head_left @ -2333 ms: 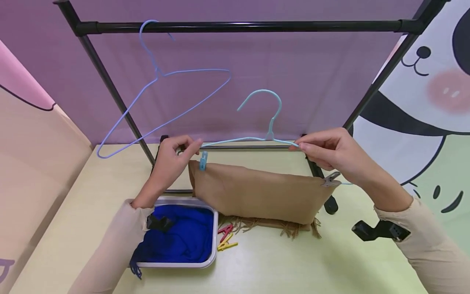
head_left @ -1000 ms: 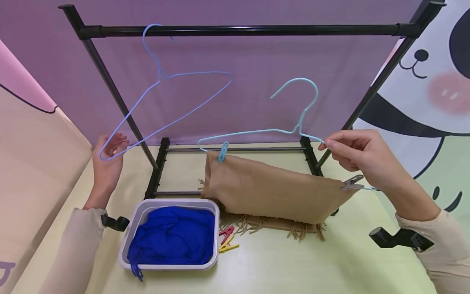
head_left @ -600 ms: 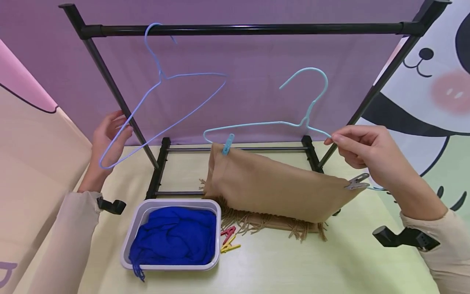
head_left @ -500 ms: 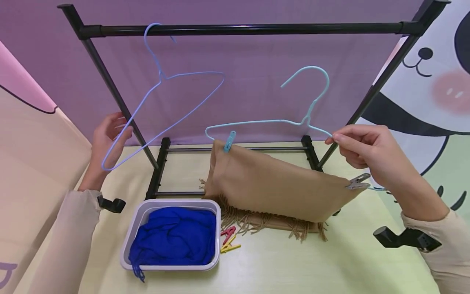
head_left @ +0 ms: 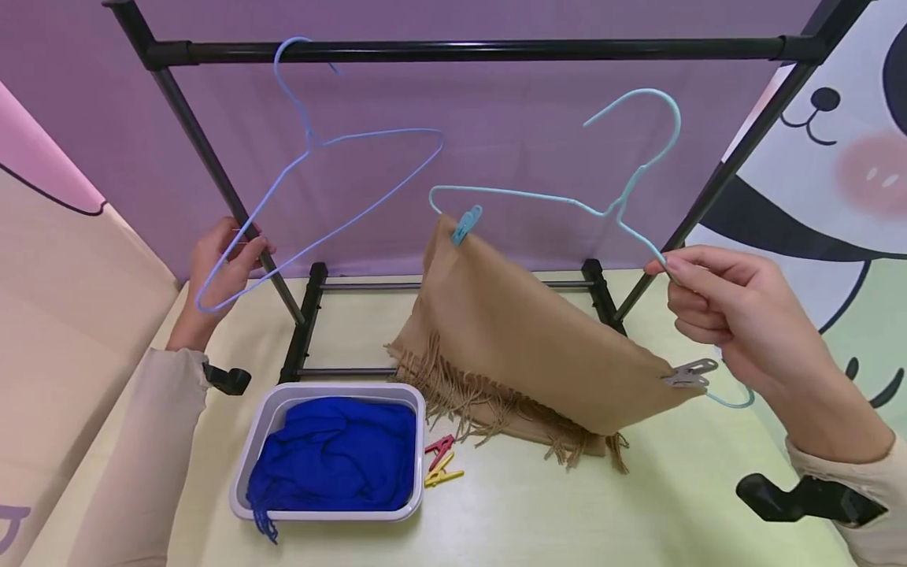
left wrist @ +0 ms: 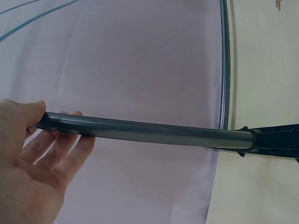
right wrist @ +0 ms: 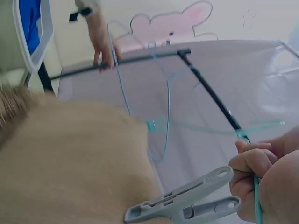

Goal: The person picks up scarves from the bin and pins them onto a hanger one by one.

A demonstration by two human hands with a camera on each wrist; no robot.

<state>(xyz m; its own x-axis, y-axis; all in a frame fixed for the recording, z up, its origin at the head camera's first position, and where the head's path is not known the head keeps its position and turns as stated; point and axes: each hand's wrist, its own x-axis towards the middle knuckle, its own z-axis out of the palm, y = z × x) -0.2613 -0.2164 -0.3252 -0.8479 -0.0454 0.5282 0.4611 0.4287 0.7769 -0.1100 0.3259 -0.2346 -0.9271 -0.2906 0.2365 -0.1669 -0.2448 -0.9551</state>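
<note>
In the head view my right hand (head_left: 751,323) pinches the right shoulder of a mint-green clothes hanger (head_left: 524,193), which is tilted with its hook up. A brown fringed scarf (head_left: 524,331) hangs from it, held by a blue clothespin (head_left: 466,225) at the left end and a grey clothespin (head_left: 690,373) at the right. The scarf's lower fringe trails at the table. My left hand (head_left: 218,276) grips the left post of the black clothes rack, thumb on one side and fingers on the other; the left wrist view shows this post (left wrist: 149,133) closely.
A blue-violet hanger (head_left: 354,135) hangs on the rack's top bar (head_left: 482,52), near my left hand. On the table a white basin (head_left: 420,449) contains blue fringed cloth (head_left: 333,457). Beside it lie a red clothespin (head_left: 439,450) and a yellow one (head_left: 443,476).
My left hand let go of the mint-green hanger, moved left and took hold of the rack post. The right hand shifted right; the hanger and scarf rose and tilted, left end up.
</note>
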